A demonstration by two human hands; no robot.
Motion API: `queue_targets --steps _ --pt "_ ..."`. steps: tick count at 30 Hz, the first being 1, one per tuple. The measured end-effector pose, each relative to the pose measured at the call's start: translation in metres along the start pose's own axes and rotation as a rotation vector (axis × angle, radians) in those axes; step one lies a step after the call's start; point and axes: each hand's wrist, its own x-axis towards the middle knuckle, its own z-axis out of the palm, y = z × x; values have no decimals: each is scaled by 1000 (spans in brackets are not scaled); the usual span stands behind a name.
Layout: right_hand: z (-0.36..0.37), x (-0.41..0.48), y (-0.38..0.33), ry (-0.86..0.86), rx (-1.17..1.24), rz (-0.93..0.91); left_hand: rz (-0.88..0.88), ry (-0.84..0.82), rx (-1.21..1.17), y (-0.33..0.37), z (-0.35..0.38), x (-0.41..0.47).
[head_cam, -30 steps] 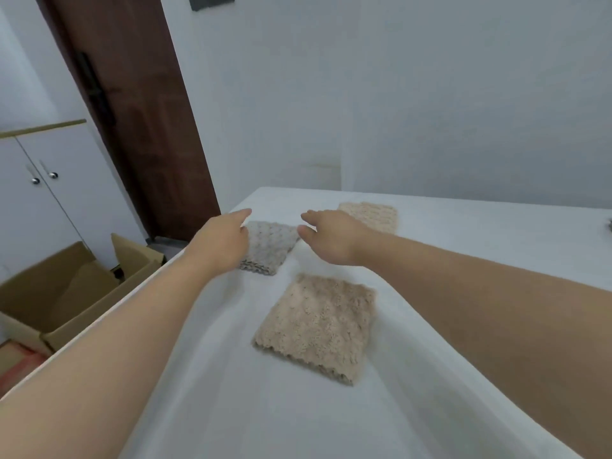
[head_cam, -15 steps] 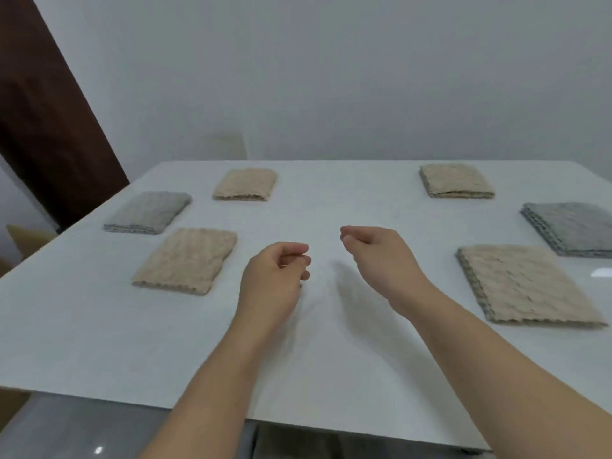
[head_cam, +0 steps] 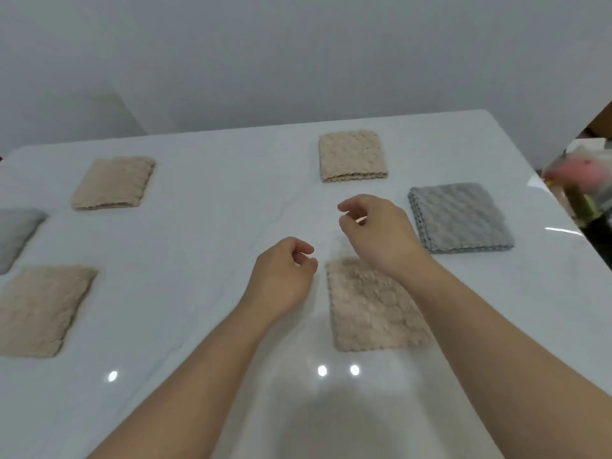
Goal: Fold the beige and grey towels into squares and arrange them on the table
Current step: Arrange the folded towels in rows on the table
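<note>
Your left hand (head_cam: pixel 284 279) and right hand (head_cam: pixel 377 235) hover side by side, forearms stretched forward, fingers loosely curled and holding nothing; the right sits slightly farther ahead.

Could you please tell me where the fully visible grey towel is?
In the head view, the grey towel lies on the right of the table, beside the right hand and beyond the near beige towel.

We count four beige textured square towels: far-left towel (head_cam: pixel 112 182), far-right towel (head_cam: pixel 352 157), near-left towel (head_cam: pixel 39 309), near-middle towel (head_cam: pixel 367 313). Two grey textured square towels: right-edge towel (head_cam: pixel 460 217), left-edge towel (head_cam: pixel 15 236). Two hands: left hand (head_cam: pixel 281 279), right hand (head_cam: pixel 377 233).
</note>
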Motion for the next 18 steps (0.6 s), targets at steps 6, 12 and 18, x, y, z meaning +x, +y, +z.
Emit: queue_targets --steps 6,12,18 --pt "-55 -38 45 -25 -23 368 -272 -131 86 44 12 -22" --pt "-61 -64 61 -96 -22 580 -443 -118 85 59 28 -39" --pt "-38 -69 63 -167 -71 462 -482 -119 89 43 51 -45"
